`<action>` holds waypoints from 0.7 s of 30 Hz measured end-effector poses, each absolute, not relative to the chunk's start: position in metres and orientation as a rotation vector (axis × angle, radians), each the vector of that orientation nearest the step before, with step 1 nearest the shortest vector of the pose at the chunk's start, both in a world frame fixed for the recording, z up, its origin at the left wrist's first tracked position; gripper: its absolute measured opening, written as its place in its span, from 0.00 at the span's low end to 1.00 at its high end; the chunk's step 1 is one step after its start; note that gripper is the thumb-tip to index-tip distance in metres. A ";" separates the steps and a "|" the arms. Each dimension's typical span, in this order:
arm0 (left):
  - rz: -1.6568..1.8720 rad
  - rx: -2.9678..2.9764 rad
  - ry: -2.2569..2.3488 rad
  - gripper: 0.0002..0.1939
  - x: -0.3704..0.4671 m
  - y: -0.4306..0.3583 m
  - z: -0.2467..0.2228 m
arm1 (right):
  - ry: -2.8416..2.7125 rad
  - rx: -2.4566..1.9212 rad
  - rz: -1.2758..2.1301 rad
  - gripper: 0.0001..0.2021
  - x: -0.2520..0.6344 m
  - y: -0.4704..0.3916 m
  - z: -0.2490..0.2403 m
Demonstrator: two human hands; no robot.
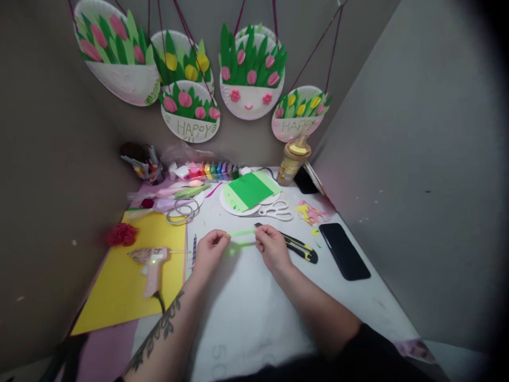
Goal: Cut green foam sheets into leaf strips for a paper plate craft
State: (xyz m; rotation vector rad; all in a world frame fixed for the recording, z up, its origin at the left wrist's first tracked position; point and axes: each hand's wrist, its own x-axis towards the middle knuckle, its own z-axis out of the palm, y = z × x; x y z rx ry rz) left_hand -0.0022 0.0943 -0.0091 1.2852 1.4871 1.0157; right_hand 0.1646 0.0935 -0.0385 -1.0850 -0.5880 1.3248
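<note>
A narrow light-green strip [242, 233], which looks like paper, is stretched level between my two hands just above the white table [238, 302]. My left hand [211, 248] pinches its left end between thumb and fingers. At the other end my right hand [272, 246] pinches it the same way. Below the strip lies a faint green patch; whether it is scraps or a reflection I cannot tell. A black and yellow utility knife [300, 248] lies beside my right hand, partly hidden behind it. To the left of my left hand is a dark patterned pencil [194, 249].
Green paper sheets [252, 189] rest on paper plates, with white-handled scissors [276, 210] in front. A pink glue gun [154, 265] lies on yellow paper [115, 289] at left. A phone [344, 251] and a cup [293, 162] stand right. Flower-decorated plates [248, 98] hang on the wall.
</note>
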 end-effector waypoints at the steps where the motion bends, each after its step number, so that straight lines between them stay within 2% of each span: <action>1: 1.026 1.287 1.484 0.10 -0.001 0.094 -0.009 | -0.587 -1.065 1.338 0.13 0.163 0.093 -0.038; 7: 1.026 1.336 1.436 0.11 0.014 0.086 -0.011 | -0.700 -0.967 1.533 0.13 0.149 0.086 -0.041; 14: 1.032 1.546 1.403 0.10 0.020 0.080 -0.007 | -0.708 -1.011 1.477 0.10 0.145 0.085 -0.039; 21: 1.048 1.530 1.440 0.10 0.004 0.088 -0.010 | -0.575 -1.045 1.458 0.12 0.161 0.093 -0.032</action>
